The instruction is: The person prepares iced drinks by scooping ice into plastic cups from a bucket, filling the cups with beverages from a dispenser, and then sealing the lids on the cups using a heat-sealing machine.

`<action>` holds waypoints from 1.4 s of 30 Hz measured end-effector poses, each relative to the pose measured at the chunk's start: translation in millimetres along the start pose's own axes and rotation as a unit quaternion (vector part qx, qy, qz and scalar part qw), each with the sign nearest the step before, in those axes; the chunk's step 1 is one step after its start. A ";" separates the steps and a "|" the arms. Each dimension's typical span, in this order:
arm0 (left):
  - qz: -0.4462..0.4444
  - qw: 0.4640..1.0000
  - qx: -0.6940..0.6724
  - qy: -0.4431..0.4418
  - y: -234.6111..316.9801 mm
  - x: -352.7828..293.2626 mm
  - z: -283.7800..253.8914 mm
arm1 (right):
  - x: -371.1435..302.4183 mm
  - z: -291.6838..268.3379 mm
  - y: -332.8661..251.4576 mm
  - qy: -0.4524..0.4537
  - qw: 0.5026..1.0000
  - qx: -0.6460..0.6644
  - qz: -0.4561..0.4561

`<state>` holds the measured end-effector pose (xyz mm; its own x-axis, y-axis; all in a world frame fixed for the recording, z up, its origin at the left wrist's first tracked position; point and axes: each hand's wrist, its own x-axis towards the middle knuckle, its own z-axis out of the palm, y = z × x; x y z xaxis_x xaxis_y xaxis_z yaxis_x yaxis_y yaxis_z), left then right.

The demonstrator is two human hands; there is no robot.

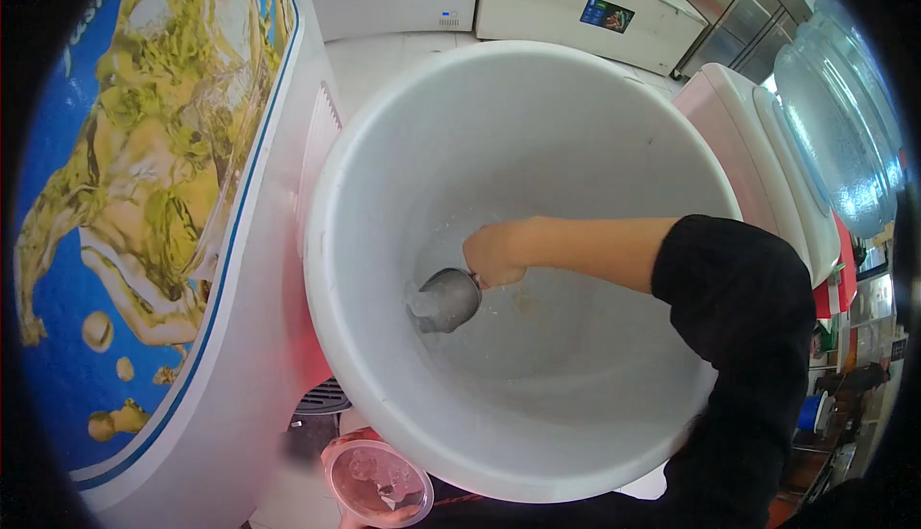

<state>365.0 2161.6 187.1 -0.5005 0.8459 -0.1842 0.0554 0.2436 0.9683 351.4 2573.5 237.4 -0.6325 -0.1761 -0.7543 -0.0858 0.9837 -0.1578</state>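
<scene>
My right hand (501, 251) reaches deep into a large white tub (576, 97) and is closed round the handle of a metal scoop (460, 294). Chunks of ice (432, 304) show at the scoop's mouth, low against the tub's left wall. Some wet bits lie on the tub's floor. Outside the tub, at the lower left, my left hand (407, 513) grips a clear plastic cup (379, 481) with a wide round rim. A few ice pieces are inside this cup. Part of the left hand is seen through its clear wall.
A tall white machine with a blue and yellow printed side (153, 174) stands close on the left. White chest freezers (576, 11) line the back. To the right are a pale dispenser (758, 145) and a large clear water bottle (839, 126). A dark grille (324, 397) sits beside the tub.
</scene>
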 end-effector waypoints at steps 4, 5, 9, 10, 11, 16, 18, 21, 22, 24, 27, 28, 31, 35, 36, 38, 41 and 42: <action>0.003 1.000 -0.006 0.001 -4.3 8.7 -0.3 | -36.8 -36.7 -15.1 0.004 0.995 0.044 0.091; 0.004 1.000 -0.005 0.007 -4.2 7.5 -0.4 | -39.3 -42.5 -16.0 0.047 0.990 0.040 0.127; -0.001 1.000 -0.012 -0.001 -12.0 10.4 0.1 | -28.1 -31.6 -2.0 0.123 0.956 -0.036 0.266; -0.003 1.000 -0.013 -0.001 -13.6 9.7 0.0 | -21.7 -22.4 3.5 0.122 0.956 -0.035 0.265; -0.004 1.000 -0.014 -0.006 -15.2 10.8 -0.1 | -18.3 -9.4 10.1 0.107 0.959 -0.122 0.232; -0.014 1.000 -0.021 -0.009 -22.9 7.3 0.4 | 9.4 34.6 15.2 0.056 0.965 -0.231 0.107; -0.018 0.999 -0.024 -0.012 -25.1 7.7 2.0 | 18.0 52.0 18.5 0.070 0.982 -0.174 0.034; -0.023 0.999 -0.026 -0.013 -25.2 6.5 4.9 | 22.0 52.5 3.3 0.021 0.998 -0.037 0.051; -0.024 0.999 -0.027 -0.013 -25.5 6.9 5.4 | 23.3 52.1 1.4 0.020 0.998 -0.035 0.049; -0.027 0.999 -0.029 -0.013 -24.6 7.5 8.4 | 27.3 51.6 -0.6 0.039 0.996 0.006 0.076; -0.031 0.999 -0.028 -0.015 -24.6 6.4 10.2 | 21.6 32.6 3.9 0.010 0.996 0.032 0.087; -0.031 0.999 -0.028 -0.015 -25.2 5.5 10.7 | 17.0 24.1 2.6 0.011 0.996 0.031 0.086; -0.030 0.999 -0.032 -0.012 -26.9 3.4 7.6 | -0.1 1.7 -2.0 -0.013 0.997 0.031 0.068; -0.018 0.999 -0.036 -0.004 -29.9 2.6 4.1 | -45.7 -31.2 -23.8 -0.043 0.995 0.042 0.077; -0.015 0.999 -0.037 -0.003 -29.7 3.3 2.6 | -64.6 -38.3 -32.9 -0.021 0.997 0.020 0.076; -0.005 0.999 -0.040 0.001 -29.6 2.9 2.9 | -102.3 -37.9 -42.4 0.062 0.995 0.043 0.063; 0.019 0.999 -0.048 0.000 -27.8 6.5 6.0 | -161.0 -25.8 -64.1 0.180 0.978 0.076 0.070; 0.024 0.998 -0.050 0.001 -27.0 9.7 7.3 | -177.3 -16.3 -71.9 0.240 0.965 0.087 0.058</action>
<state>365.0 2166.7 157.9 -0.5010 0.8545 -0.1371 -0.0077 0.1540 0.9880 457.2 2534.6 392.8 -0.9173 0.0120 -0.3979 0.1111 0.9675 -0.2271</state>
